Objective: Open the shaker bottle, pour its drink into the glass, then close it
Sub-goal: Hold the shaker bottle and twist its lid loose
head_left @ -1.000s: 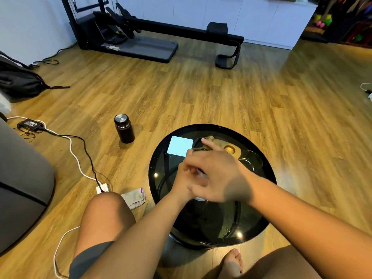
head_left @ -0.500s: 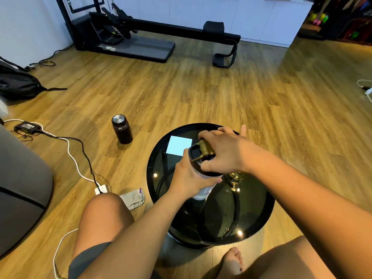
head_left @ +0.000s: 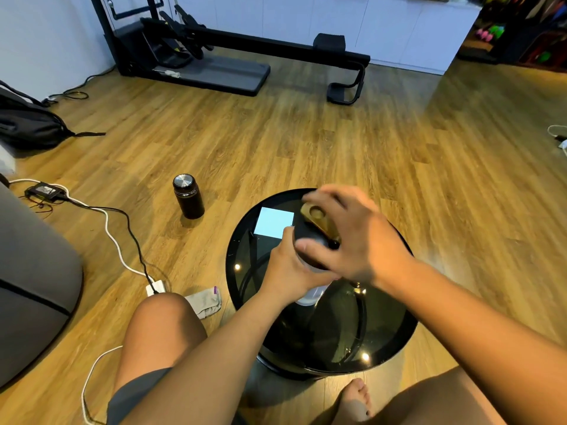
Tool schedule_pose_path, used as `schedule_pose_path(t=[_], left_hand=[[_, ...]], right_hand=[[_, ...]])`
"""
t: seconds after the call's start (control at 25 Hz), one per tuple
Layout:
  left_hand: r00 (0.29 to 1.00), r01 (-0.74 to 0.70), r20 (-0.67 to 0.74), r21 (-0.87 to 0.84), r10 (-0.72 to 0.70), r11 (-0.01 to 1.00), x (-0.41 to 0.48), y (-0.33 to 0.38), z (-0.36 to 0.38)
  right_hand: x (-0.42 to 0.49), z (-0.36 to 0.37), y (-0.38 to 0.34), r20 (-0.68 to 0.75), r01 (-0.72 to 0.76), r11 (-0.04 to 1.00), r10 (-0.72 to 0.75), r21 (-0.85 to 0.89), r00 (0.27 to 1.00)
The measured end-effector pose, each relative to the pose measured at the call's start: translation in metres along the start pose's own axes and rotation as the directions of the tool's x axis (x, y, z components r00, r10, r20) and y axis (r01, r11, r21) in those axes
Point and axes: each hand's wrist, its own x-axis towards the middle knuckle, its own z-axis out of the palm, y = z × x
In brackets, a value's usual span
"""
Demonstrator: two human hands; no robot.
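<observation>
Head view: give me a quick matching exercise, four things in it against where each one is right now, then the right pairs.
Things:
1. shaker bottle
2. black flask
3. blue card
4. grey cloth

Places:
A. lying flat on the round black table, just beyond the hands
B. crumpled on the floor by the knee
C. held over the table: left hand round the body, right hand on the lid
D. standing upright on the wooden floor, left of the table

Pairs: 1-C, 2-D, 3-A, 4-B
</observation>
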Motion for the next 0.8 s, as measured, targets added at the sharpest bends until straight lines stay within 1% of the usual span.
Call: schedule_pose_path(t=[0.04, 0.08, 0.12, 0.16, 0.2, 0.24, 0.32, 0.44, 0.52, 0.56, 0.6, 0.64, 0.68, 0.72, 0.76, 0.8], left_hand=[[1.000, 0.005, -0.003, -0.002, -0.005, 1.000, 0.000, 0.000, 0.000], [1.000, 0.004, -0.003, -0.004, -0.004, 1.000, -0.001, 0.000, -0.001], [1.000, -0.003, -0.002, -0.004, 0.003, 1.000, -0.001, 0.001, -0.001], [1.000, -0.009, -0.001, -0.009, 0.009, 1.000, -0.001, 0.000, -0.001], [1.000, -0.014, -0.004, -0.012, 0.014, 1.000, 0.000, -0.002, -0.001], [1.000, -0.013, -0.003, -0.019, 0.013, 1.000, 0.001, -0.003, -0.002], [1.000, -0.017, 0.009, -0.030, 0.018, 0.999, 0.000, -0.003, -0.002], [0.998, -0.059, 0.027, -0.035, 0.060, 0.998, -0.003, -0.002, -0.002], [0.997, -0.049, 0.050, -0.064, 0.053, 0.997, -0.002, -0.003, -0.001], [0.998, -0.045, 0.051, -0.050, 0.047, 0.998, -0.002, -0.002, 0.000], [0.998, -0.045, 0.044, -0.013, 0.046, 0.999, -0.001, -0.001, -0.001], [0.999, -0.037, 0.035, 0.018, 0.036, 0.999, -0.001, 0.001, -0.002], [0.999, -0.016, 0.033, 0.020, 0.015, 1.000, -0.001, 0.002, -0.002], [1.000, 0.000, 0.030, 0.007, 0.000, 1.000, -0.001, 0.003, -0.003], [1.000, 0.007, 0.025, 0.001, -0.007, 1.000, -0.002, 0.003, -0.003], [1.000, 0.008, 0.019, 0.003, -0.008, 1.000, -0.002, 0.003, -0.003]], right_hand=[[0.011, -0.007, -0.001, 0.104, -0.165, 0.982, 0.174, -0.088, 0.979], [0.020, -0.012, -0.001, 0.228, -0.264, 0.947, 0.301, -0.181, 0.926], [0.027, -0.015, -0.001, 0.344, -0.289, 0.930, 0.354, -0.227, 0.870], [0.031, -0.015, 0.000, 0.426, -0.278, 0.939, 0.340, -0.204, 0.838], [0.033, -0.015, 0.000, 0.478, -0.253, 0.956, 0.292, -0.146, 0.829], [0.033, -0.018, -0.001, 0.509, -0.218, 0.971, 0.235, -0.094, 0.828], [0.031, -0.021, -0.006, 0.552, -0.126, 0.989, 0.148, -0.078, 0.821], [0.021, -0.014, -0.018, 0.557, 0.048, 0.996, 0.003, -0.076, 0.831], [0.008, -0.005, -0.025, 0.510, 0.128, 0.992, -0.104, -0.011, 0.854], [0.002, -0.003, -0.025, 0.431, 0.132, 0.989, -0.150, 0.071, 0.890], [-0.001, -0.003, -0.023, 0.304, 0.117, 0.981, -0.160, 0.156, 0.939], [0.000, -0.005, -0.018, 0.165, 0.080, 0.977, -0.113, 0.199, 0.980], [0.004, -0.007, -0.014, 0.084, 0.001, 0.986, -0.015, 0.168, 0.996], [0.011, -0.011, -0.010, 0.094, -0.130, 0.989, 0.124, 0.064, 0.988], [0.019, -0.014, -0.008, 0.167, -0.259, 0.963, 0.269, -0.076, 0.949], [0.026, -0.013, -0.006, 0.255, -0.324, 0.926, 0.366, -0.194, 0.895]])
